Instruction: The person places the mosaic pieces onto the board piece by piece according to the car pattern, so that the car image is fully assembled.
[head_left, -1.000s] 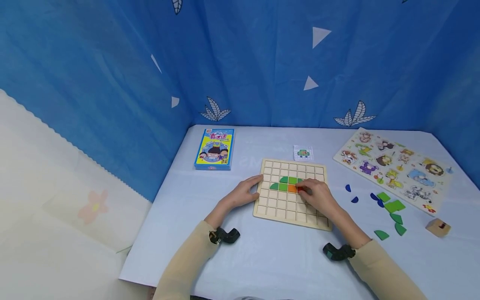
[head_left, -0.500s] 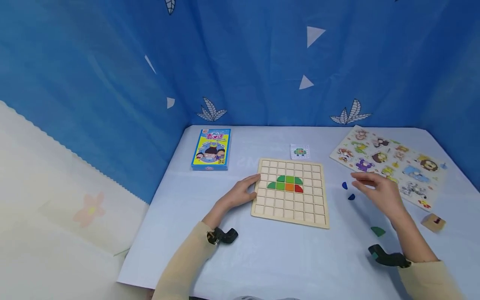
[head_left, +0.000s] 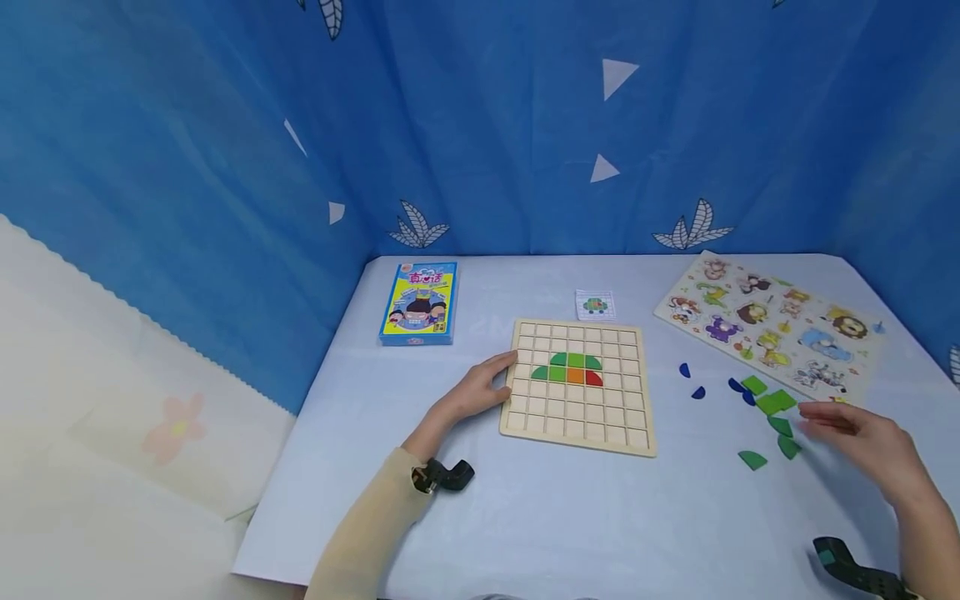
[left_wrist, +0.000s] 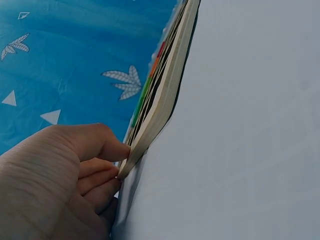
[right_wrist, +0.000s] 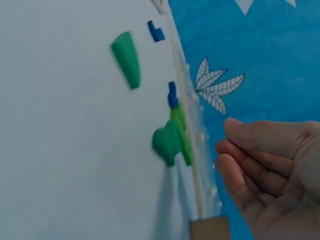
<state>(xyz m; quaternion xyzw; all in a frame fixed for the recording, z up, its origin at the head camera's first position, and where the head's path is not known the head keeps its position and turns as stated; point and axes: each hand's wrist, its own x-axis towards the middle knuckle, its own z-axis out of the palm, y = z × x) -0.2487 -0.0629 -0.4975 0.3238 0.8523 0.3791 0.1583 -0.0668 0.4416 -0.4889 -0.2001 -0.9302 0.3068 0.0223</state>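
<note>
My left hand (head_left: 474, 392) rests at the left edge of a wooden grid board (head_left: 575, 413), thumb and fingertips touching its side in the left wrist view. Set in the grid are green pieces (head_left: 575, 360), an orange square (head_left: 575, 376) and a red quarter-round (head_left: 593, 378). My right hand (head_left: 866, 442) hovers over the table's right side with nothing between its fingers. Just left of it lie dark green quarter-round pieces (head_left: 780, 426), light green squares (head_left: 770, 405) and small blue half-rounds (head_left: 698, 392). One more green quarter-round (head_left: 752, 460) lies nearer the front.
A small picture card (head_left: 596, 305) showing a similar coloured figure lies behind the board. An animal puzzle board (head_left: 765, 321) is at the back right, and a blue and yellow box (head_left: 418, 304) at the back left. A wooden block (right_wrist: 210, 228) shows in the right wrist view.
My right hand has let go of the red piece in the grid and moved right, past the loose pieces. The left hand has stayed at the board's edge.
</note>
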